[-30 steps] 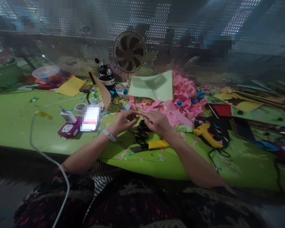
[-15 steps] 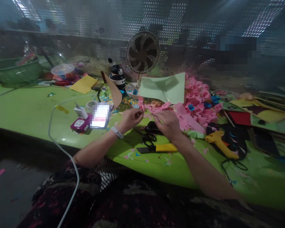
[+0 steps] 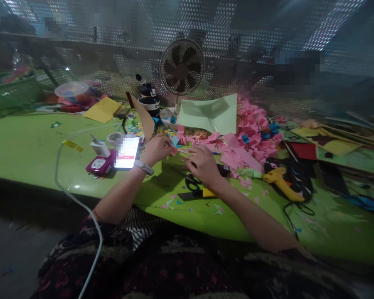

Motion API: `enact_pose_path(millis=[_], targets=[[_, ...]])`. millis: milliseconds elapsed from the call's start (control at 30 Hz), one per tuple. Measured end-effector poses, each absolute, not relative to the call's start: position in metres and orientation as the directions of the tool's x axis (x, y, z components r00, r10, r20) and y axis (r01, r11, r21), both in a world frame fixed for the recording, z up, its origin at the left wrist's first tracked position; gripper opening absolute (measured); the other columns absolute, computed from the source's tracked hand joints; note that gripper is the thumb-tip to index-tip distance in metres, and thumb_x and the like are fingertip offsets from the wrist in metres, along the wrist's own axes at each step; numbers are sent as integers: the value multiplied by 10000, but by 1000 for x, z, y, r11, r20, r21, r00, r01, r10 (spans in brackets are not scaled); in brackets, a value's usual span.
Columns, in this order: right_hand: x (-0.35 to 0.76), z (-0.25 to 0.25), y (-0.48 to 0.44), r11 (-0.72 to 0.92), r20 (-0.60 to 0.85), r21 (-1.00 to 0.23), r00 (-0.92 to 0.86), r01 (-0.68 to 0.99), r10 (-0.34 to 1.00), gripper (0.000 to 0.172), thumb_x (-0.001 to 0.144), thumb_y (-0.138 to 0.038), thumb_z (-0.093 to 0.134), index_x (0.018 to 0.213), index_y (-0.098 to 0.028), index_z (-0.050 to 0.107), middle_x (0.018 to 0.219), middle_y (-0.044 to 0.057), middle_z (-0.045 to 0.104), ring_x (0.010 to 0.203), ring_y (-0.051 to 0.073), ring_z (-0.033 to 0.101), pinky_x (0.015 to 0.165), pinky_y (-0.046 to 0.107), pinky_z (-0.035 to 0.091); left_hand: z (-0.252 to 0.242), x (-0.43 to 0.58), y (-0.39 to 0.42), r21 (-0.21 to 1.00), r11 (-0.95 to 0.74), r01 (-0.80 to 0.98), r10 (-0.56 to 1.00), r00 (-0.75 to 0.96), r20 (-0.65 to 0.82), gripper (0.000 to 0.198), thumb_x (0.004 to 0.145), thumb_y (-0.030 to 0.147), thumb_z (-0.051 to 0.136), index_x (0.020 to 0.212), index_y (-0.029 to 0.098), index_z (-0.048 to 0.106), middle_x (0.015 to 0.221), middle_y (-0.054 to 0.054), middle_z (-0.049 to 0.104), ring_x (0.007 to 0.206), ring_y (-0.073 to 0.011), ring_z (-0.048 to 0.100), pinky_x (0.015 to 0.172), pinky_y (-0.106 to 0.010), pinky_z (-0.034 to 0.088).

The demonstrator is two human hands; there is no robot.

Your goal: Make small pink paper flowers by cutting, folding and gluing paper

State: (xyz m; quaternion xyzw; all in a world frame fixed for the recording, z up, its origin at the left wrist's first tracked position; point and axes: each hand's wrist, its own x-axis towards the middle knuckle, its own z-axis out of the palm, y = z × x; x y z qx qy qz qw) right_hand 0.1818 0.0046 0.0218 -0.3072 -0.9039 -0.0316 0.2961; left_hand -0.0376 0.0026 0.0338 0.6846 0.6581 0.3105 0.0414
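My left hand [image 3: 157, 149] is closed, fingers curled, beside the phone [image 3: 127, 154]. A small pink paper scrap and a light blue one [image 3: 175, 141] show at its fingertips; what it grips is too small to make out. My right hand [image 3: 203, 165] hovers with fingers loosely stretched and apart, over black-handled scissors [image 3: 192, 182] it partly covers. Under its wrist lies a cutter [image 3: 208, 192] with a yellow handle and a dark blade. Pink paper strips [image 3: 210, 139] lie just beyond both hands.
Behind stand a fan [image 3: 182, 68], a dark bottle [image 3: 148, 99] and a pale green sheet [image 3: 207, 116]. Folded pink paper pieces [image 3: 252, 122] are heaped right of it. A yellow glue gun [image 3: 282, 182] lies at the right. A purple power socket [image 3: 99, 165] and white cable [image 3: 71, 193] are left.
The view has shifted slightly right. My right hand's pinched fingers have loosened and spread, and the hand has lowered over the scissors. My left hand has turned, its fingers now pointing away to the right.
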Motion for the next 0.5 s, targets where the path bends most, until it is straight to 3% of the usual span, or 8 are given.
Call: enact_pose_path(millis=[167, 300, 400, 500], targets=[[166, 25, 8, 806, 424, 1, -730, 592, 536, 189, 869, -210, 608, 904, -202, 794, 1167, 123, 700, 1197, 311, 517, 1066, 531, 371, 30, -43, 6, 422, -112, 900, 949, -29, 313, 127, 731, 257, 731, 835, 185, 732, 968, -115, 673, 902, -272, 642, 725, -334, 494], [153, 35, 14, 775, 297, 30, -746, 631, 596, 205, 875, -228, 610, 926, -182, 804, 1135, 144, 709, 1186, 319, 520, 1066, 519, 342, 24, -46, 9, 387, -124, 914, 952, -1, 306, 143, 699, 248, 762, 821, 181, 730, 963, -126, 679, 955, -284, 641, 785, -340, 509], [143, 38, 16, 759, 213, 54, -750, 649, 626, 199, 864, -218, 629, 943, -177, 807, 1090, 148, 720, 1166, 317, 531, 1060, 502, 328, 21, -46, 11, 368, -105, 924, 958, -5, 287, 52, 731, 183, 695, 768, 191, 731, 941, -124, 692, 935, -274, 661, 777, -331, 516], [137, 40, 17, 746, 159, 79, -747, 661, 645, 177, 853, -212, 651, 929, -193, 810, 1074, 143, 726, 1147, 314, 541, 1061, 509, 310, 20, -46, 14, 360, -68, 931, 957, -41, 287, 117, 771, 170, 628, 775, 182, 745, 912, -138, 713, 881, -279, 686, 749, -340, 516]])
